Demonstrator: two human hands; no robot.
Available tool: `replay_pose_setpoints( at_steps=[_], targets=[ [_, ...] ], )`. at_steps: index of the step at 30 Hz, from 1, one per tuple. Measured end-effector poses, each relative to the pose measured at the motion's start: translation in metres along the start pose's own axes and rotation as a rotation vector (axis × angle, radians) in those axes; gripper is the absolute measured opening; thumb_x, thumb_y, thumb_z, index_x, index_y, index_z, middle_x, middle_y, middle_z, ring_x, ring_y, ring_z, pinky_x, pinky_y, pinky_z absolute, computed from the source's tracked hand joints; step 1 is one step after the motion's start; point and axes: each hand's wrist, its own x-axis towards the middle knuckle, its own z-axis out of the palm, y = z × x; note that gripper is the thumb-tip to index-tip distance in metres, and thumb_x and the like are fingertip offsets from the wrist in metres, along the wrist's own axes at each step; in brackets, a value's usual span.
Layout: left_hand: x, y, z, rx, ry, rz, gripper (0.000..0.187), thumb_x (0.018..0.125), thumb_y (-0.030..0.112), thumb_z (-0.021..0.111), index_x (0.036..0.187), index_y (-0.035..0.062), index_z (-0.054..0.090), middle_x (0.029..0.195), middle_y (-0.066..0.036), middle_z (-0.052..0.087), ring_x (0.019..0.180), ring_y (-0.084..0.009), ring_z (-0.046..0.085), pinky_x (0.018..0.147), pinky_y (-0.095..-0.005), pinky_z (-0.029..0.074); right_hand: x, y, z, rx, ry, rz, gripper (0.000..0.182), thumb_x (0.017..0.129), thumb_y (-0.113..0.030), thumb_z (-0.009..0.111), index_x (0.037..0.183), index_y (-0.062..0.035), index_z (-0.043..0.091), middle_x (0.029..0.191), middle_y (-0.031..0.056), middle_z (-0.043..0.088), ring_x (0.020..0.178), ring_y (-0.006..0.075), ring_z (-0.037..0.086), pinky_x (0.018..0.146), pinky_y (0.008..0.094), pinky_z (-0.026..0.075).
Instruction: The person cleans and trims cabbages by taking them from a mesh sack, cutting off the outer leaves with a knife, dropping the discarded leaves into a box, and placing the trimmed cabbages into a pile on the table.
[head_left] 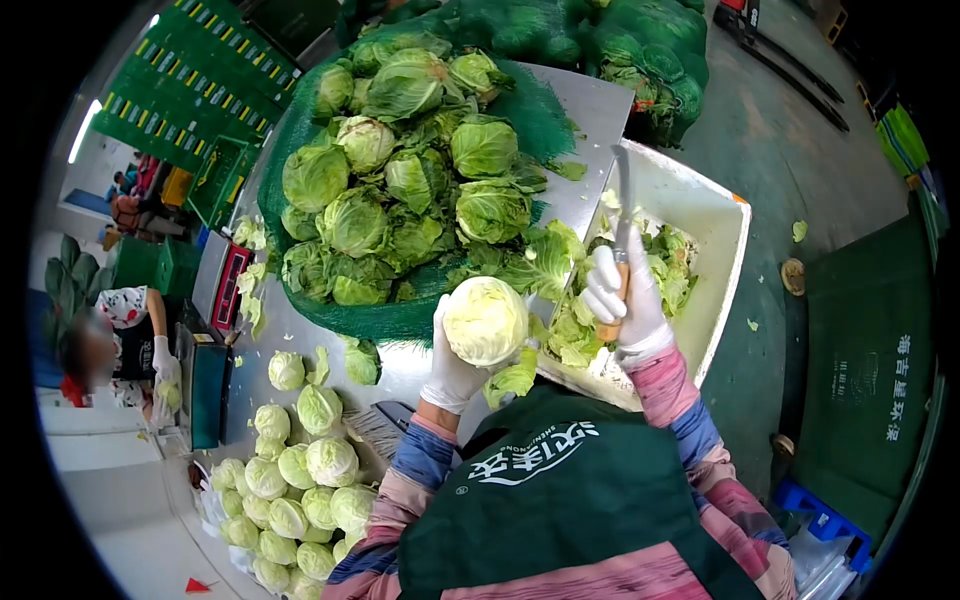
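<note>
In the head view a pale, trimmed cabbage (485, 321) rests in my left hand (450, 365), which wears a white glove and curls round its left side. A green outer leaf (512, 380) hangs just below that cabbage. My right hand (632, 297), also gloved, grips the wooden handle of a knife (622, 215); its curved blade points up and away from me. Under the right hand stands a white bin (715, 255) with loose cabbage leaves (670, 265) inside. Beyond my left hand, untrimmed cabbages (410, 180) are heaped on a green mesh sack (345, 318).
Trimmed cabbages (300, 490) are piled at lower left. A co-worker (130, 345) stands at far left beside a scale with a red display (231, 287). Full mesh sacks (650, 70) lie behind the metal table (580, 110). A large green bin (865, 380) stands at right.
</note>
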Motion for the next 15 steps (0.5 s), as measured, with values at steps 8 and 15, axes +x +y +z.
replay_pose_setpoints(
  at_steps=[8, 15],
  targets=[
    [0.012, -0.015, 0.003, 0.269, 0.183, 0.19, 0.061, 0.096, 0.052, 0.036, 0.136, 0.0052, 0.042, 0.133, -0.014, 0.051, 0.12, -0.0269, 0.052, 0.102, -0.0375, 0.043, -0.002, 0.039, 0.032, -1.392, 0.061, -0.352, 0.071, 0.072, -0.048, 0.075, 0.13, -0.0128, 0.053, 0.097, 0.0162, 0.068, 0.084, 0.0297, 0.068, 0.069, 0.0352, 0.053],
    [-0.002, -0.009, 0.01, 0.422, 0.297, 0.221, 0.057, 0.095, 0.047, 0.042, 0.133, 0.0037, 0.046, 0.126, -0.013, 0.056, 0.114, -0.0248, 0.057, 0.098, -0.0371, 0.045, 0.013, 0.063, 0.01, -0.7, 0.343, -0.074, 0.029, 0.087, -0.021, 0.068, 0.105, 0.0008, 0.062, 0.076, 0.0053, 0.063, 0.063, 0.0112, 0.058, 0.055, 0.0267, 0.048]
  ],
)
